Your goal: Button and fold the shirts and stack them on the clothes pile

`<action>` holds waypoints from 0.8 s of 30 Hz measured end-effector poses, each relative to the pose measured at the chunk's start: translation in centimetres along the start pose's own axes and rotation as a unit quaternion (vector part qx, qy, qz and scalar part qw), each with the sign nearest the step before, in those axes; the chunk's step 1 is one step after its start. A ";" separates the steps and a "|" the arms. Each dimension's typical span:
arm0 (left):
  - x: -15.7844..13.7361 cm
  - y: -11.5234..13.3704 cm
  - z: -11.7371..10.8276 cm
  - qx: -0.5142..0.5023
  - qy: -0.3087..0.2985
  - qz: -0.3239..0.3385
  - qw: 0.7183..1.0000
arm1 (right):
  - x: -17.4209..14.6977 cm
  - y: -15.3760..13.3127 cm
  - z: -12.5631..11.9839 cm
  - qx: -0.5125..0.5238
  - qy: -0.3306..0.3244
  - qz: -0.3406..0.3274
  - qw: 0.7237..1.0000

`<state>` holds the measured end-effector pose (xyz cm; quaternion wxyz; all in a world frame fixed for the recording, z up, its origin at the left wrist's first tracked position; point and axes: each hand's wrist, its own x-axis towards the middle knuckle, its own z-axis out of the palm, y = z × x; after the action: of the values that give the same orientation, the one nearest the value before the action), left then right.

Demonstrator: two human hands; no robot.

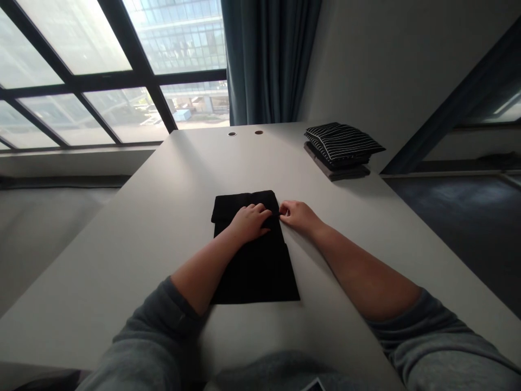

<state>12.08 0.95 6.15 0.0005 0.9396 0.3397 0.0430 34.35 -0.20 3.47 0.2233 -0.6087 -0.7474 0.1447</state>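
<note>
A folded black garment [256, 271] lies flat on the white table in front of me, its far end turned over into a thicker band. Its exact kind cannot be made out. My left hand [249, 221] rests palm down on the garment, across the near edge of that band, with its fingers loosely stretched out. At the band's right edge, my right hand [293, 213] pinches the cloth between thumb and fingers. The fingertips partly hide the pinched bit.
A stack of folded clothes [340, 146], a black-and-white striped one on top, sits at the table's far right. Two round holes are set near the far edge of the white table [171, 217]. Beyond are a blue curtain [268, 60] and large windows.
</note>
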 end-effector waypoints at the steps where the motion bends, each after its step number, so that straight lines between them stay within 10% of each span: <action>1: 0.3 -0.2 0.1 -0.002 -0.003 -0.010 1.000 | 0.0 -0.1 0.1 -0.004 0.008 0.000 1.000; 9: 0.0 -1.0 -0.7 -0.055 0.082 -0.097 0.990 | 0.1 -0.8 0.2 0.152 0.044 0.082 0.984; 19: 0.0 -1.0 0.0 -0.079 0.108 -0.080 0.988 | -0.1 -2.3 1.8 0.468 -0.030 0.191 0.862; 24: 0.0 -1.6 1.0 -0.073 0.081 -0.032 0.993 | 0.0 -0.6 1.8 0.360 -0.108 0.131 0.917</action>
<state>11.17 2.22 5.06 0.0432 0.9190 0.3646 0.1440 32.93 -0.20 2.18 0.3247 -0.5601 -0.5781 0.4967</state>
